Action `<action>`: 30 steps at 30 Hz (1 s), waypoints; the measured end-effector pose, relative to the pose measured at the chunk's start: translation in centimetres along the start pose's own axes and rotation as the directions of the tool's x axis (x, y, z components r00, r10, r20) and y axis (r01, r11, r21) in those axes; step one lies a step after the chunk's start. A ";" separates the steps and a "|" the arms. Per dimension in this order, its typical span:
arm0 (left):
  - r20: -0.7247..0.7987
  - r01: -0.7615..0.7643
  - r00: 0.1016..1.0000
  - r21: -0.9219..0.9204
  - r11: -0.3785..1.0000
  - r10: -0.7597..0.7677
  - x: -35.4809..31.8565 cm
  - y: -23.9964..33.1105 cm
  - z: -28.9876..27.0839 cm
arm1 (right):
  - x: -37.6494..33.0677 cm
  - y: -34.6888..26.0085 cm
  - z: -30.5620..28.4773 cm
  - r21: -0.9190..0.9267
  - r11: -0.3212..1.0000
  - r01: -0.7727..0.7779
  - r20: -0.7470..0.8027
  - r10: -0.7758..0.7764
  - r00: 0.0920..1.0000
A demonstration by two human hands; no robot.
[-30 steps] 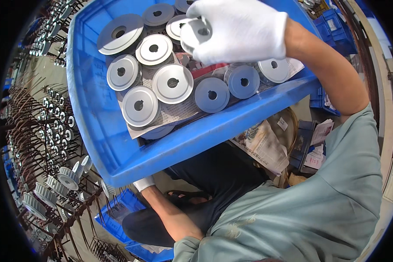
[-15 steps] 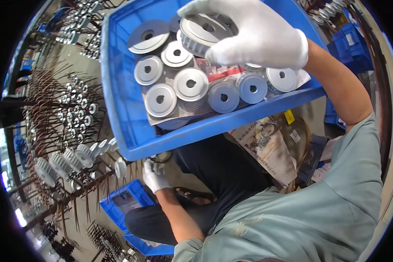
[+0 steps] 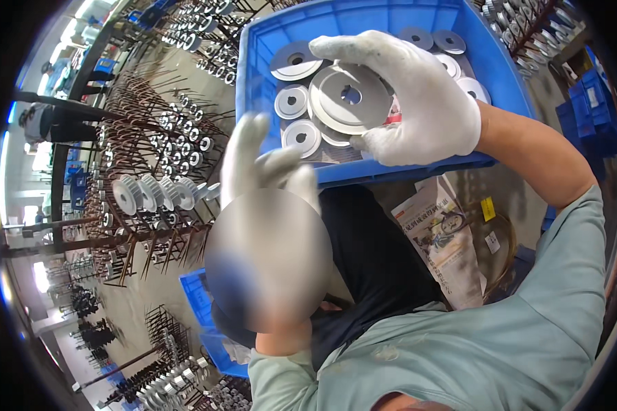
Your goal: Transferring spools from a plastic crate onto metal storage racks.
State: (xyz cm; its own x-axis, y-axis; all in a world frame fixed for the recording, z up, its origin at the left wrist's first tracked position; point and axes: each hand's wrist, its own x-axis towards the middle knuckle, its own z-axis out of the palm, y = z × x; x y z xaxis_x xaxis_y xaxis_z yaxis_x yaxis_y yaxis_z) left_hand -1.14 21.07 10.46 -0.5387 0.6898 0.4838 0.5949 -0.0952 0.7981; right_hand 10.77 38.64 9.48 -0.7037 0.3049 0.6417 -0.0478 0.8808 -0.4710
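— Since half a second ago, what has moved?

— Raised from low beside the lap, the person's left hand (image 3: 271,226) now fills the middle of the view, gloved, fingers spread, palm blurred. Its grip is apart and holds nothing. The right hand (image 3: 408,103) has lifted a large grey flanged disc (image 3: 346,97) off the heap; earlier it gripped a toothed wheel at the bin's far edge.

— And the right grip?

— Clamped on the disc's rim, thumb below and fingers over the top, the disc tilted toward the camera above the blue bin (image 3: 267,75).

— How much room is there inside the bin?

— Little. More discs (image 3: 301,137) lie flat and overlapping on the bin floor, close under the held one. The near wall runs just below the right hand's heel.

— And outside it?

— Left of the bin stand racks of pegs (image 3: 151,151) loaded with toothed wheels, near the left hand's fingertips. Below the bin, a printed paper (image 3: 445,240) lies beside the person's dark trousers.
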 end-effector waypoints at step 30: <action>0.456 0.772 0.593 -0.557 0.306 -0.664 -11.7 -0.4 -7.6 | -4.3 -5.7 0.6 0.324 0.913 0.248 0.383 -0.366 0.848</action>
State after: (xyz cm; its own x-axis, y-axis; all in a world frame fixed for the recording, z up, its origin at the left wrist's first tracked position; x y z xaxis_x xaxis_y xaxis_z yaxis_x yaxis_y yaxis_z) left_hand 0.39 7.58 7.22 -0.4419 0.7996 -0.4066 -0.5659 0.1033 0.8180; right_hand 13.64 32.07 9.07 -0.8508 -0.2026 0.4849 -0.4478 0.7624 -0.4672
